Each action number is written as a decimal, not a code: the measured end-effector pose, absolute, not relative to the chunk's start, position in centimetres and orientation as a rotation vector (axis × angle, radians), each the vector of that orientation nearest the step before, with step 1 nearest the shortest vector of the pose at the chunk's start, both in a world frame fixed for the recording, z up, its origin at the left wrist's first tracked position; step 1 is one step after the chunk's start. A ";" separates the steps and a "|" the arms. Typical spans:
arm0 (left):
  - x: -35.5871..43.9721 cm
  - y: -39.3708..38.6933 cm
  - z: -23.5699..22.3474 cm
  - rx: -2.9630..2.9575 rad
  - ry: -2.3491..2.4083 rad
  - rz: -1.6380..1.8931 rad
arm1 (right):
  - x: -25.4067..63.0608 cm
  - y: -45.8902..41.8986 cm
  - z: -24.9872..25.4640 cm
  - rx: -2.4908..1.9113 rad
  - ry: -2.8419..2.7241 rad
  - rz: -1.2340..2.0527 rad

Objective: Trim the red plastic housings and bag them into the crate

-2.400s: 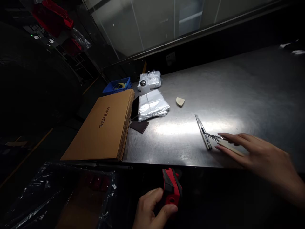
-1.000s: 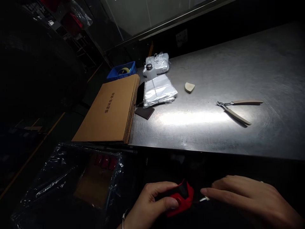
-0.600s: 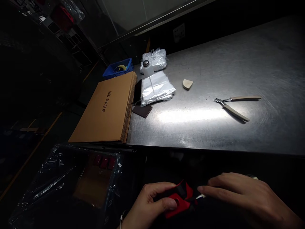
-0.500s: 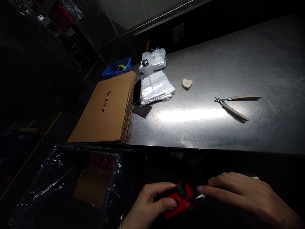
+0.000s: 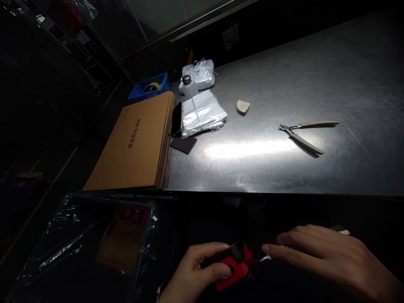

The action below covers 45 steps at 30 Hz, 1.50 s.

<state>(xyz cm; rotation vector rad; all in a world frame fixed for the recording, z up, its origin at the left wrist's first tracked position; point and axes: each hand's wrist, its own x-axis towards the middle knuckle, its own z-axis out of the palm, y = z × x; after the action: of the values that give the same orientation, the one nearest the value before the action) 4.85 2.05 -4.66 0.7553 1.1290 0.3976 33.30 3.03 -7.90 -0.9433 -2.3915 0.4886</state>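
A red-and-black part (image 5: 232,271) is sitting in the closed grip of the left hand (image 5: 199,268), below the desk (image 5: 356,92), while the right hand (image 5: 328,254) is grasping a slim tool (image 5: 265,257), tip beside it; work appears under way, what remains unclear; cutters (image 5: 306,143) are lying untouched.

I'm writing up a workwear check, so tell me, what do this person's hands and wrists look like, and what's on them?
Both the left hand and right hand are ungloved. A thin, silvery bracelet circles the left wrist. No sleeve shows on either arm.
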 end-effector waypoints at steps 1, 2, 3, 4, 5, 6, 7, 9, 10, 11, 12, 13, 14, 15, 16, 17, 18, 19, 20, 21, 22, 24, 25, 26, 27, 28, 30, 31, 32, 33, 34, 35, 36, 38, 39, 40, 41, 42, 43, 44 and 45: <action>4.8 2.1 -4.7 0.761 1.136 0.399 | 33.3 3.0 -7.9 -0.947 -2.388 0.486; 4.8 2.0 -4.7 0.765 1.140 0.401 | 33.3 3.0 -7.8 -0.945 -2.382 0.487; 4.8 2.0 -4.7 0.768 1.136 0.405 | 33.2 3.0 -7.8 -0.937 -2.378 0.489; 4.8 2.0 -4.8 0.771 1.130 0.410 | 33.2 3.0 -7.9 -0.929 -2.372 0.490; 4.8 2.0 -4.8 0.775 1.125 0.416 | 33.1 2.9 -7.9 -0.924 -2.371 0.490; 4.8 2.0 -4.8 0.779 1.118 0.417 | 33.1 2.9 -7.9 -0.921 -2.373 0.490; 4.8 2.0 -4.8 0.782 1.113 0.415 | 33.0 2.9 -7.9 -0.919 -2.378 0.490; 4.9 2.1 -4.8 0.783 1.110 0.411 | 32.9 2.7 -7.9 -0.919 -2.383 0.483; 4.9 2.1 -4.7 0.782 1.113 0.409 | 32.9 2.6 -7.9 -0.915 -2.387 0.474; 4.9 2.1 -4.7 0.781 1.118 0.407 | 32.9 2.5 -7.9 -0.912 -2.391 0.460; 4.9 2.1 -4.6 0.782 1.123 0.403 | 33.0 2.4 -7.8 -0.913 -2.390 0.441; 5.0 2.1 -4.6 0.783 1.126 0.400 | 33.1 2.3 -7.8 -0.916 -2.393 0.424; 5.0 2.1 -4.6 0.784 1.127 0.398 | 33.1 2.3 -7.8 -0.917 -2.396 0.415; 5.0 2.1 -4.5 0.787 1.124 0.396 | 33.2 2.2 -7.8 -0.918 -2.399 0.413; 5.0 2.1 -4.5 0.785 1.120 0.396 | 33.4 2.1 -7.7 -0.918 -2.398 0.414; 5.0 2.1 -4.5 0.779 1.116 0.399 | 33.5 2.1 -7.7 -0.916 -2.397 0.417; 5.0 2.1 -4.5 0.773 1.111 0.400 | 33.5 2.1 -7.8 -0.919 -2.395 0.421; 5.0 2.1 -4.5 0.768 1.106 0.400 | 33.6 2.1 -7.8 -0.924 -2.391 0.420; 5.0 2.1 -4.5 0.765 1.101 0.399 | 33.6 2.1 -7.8 -0.928 -2.388 0.416; 5.0 2.1 -4.5 0.762 1.098 0.397 | 33.6 2.1 -7.8 -0.935 -2.389 0.411; 5.0 2.1 -4.6 0.762 1.098 0.396 | 33.6 2.1 -7.8 -0.938 -2.391 0.405; 4.9 2.1 -4.6 0.769 1.107 0.399 | 33.4 2.1 -7.8 -0.945 -2.409 0.407; 4.9 2.1 -4.6 0.775 1.111 0.402 | 33.3 2.1 -7.7 -0.951 -2.423 0.415; 4.9 2.1 -4.6 0.780 1.113 0.404 | 33.2 2.0 -7.7 -0.959 -2.435 0.426; 4.9 2.1 -4.6 0.783 1.113 0.406 | 33.2 2.0 -7.8 -0.960 -2.443 0.438; 4.9 2.0 -4.6 0.782 1.111 0.405 | 33.1 2.0 -7.8 -0.958 -2.445 0.448; 4.9 2.0 -4.6 0.780 1.101 0.393 | 33.1 1.9 -8.1 -0.951 -2.448 0.463; 5.0 2.0 -4.5 0.780 1.102 0.390 | 33.2 1.8 -8.3 -0.943 -2.447 0.464; 5.0 2.1 -4.5 0.784 1.107 0.387 | 33.3 1.8 -8.5 -0.938 -2.445 0.463; 5.0 2.1 -4.5 0.789 1.114 0.386 | 33.5 1.7 -8.6 -0.935 -2.442 0.456; 5.1 2.1 -4.5 0.792 1.118 0.386 | 33.7 1.6 -8.8 -0.931 -2.441 0.445; 5.1 2.2 -4.5 0.790 1.119 0.386 | 34.0 1.5 -8.8 -0.927 -2.438 0.427; 5.1 2.3 -4.4 0.786 1.117 0.388 | 34.3 1.4 -8.8 -0.936 -2.432 0.412; 5.1 2.3 -4.5 0.775 1.127 0.391 | 35.0 1.6 -8.6 -1.015 -2.398 0.405; 5.0 2.3 -4.5 0.769 1.153 0.393 | 35.3 1.9 -8.3 -1.069 -2.354 0.408; 4.9 2.2 -4.5 0.768 1.188 0.391 | 35.6 2.5 -8.1 -1.113 -2.292 0.407; 4.8 2.0 -4.6 0.771 1.232 0.390 | 35.6 3.4 -7.9 -1.154 -2.228 0.402; 4.7 1.9 -4.6 0.780 1.278 0.393 | 35.5 4.6 -7.8 -1.183 -2.171 0.389; 4.6 1.7 -4.5 0.797 1.324 0.402 | 35.3 6.0 -7.8 -1.210 -2.122 0.374; 4.6 1.6 -4.5 0.822 1.367 0.421 | 34.9 7.7 -7.9 -1.248 -2.091 0.358; 4.6 1.4 -4.3 0.847 1.404 0.445 | 34.3 9.4 -8.0 -1.294 -2.067 0.347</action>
<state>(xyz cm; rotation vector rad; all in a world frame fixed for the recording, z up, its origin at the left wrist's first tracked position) 4.57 1.45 -4.33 0.8474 1.4040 0.4447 34.31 9.43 -8.02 -1.2938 -2.0671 0.3469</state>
